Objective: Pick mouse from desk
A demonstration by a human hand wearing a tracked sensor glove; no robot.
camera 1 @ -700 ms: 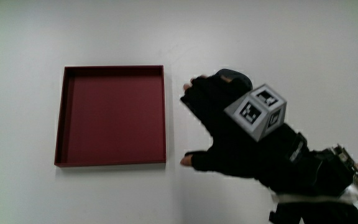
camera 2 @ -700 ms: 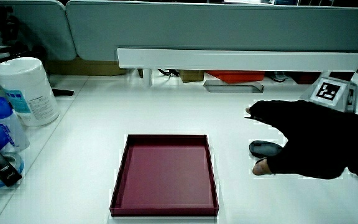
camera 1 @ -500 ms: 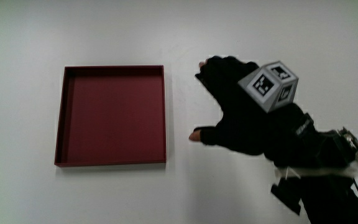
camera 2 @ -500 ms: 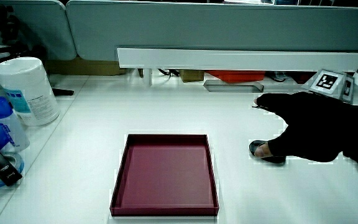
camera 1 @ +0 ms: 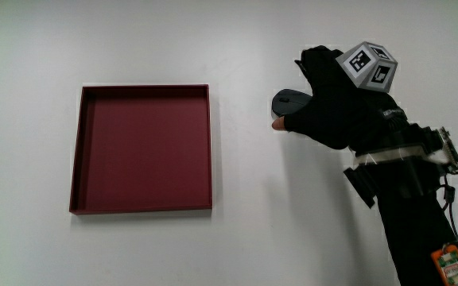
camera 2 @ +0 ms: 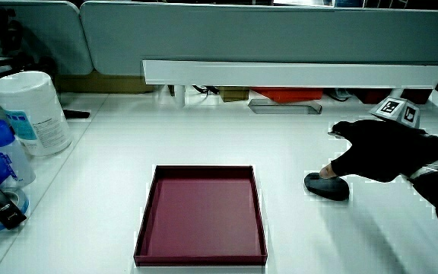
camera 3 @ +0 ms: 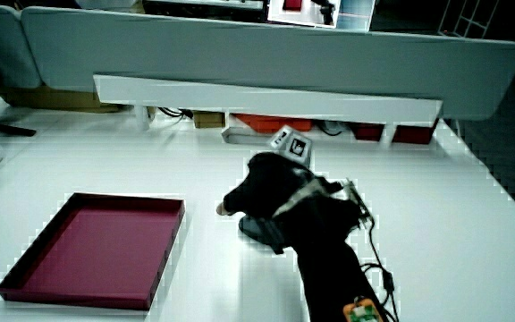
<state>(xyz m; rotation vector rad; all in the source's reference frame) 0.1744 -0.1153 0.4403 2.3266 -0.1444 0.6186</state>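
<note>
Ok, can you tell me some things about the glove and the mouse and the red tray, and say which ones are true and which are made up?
1. The mouse sits on the table beside the red tray, not in it. True.
2. The tray has a toy in it. False: nothing lies in the tray.
3. The hand is at the mouse, with its thumb tip touching it. True, as the main view and a side view show.
4. The hand has lifted the mouse high above the table. False: in a side view the mouse lies flat on the table.
5. A small patterned cube sits on the back of the hand. True.
</note>
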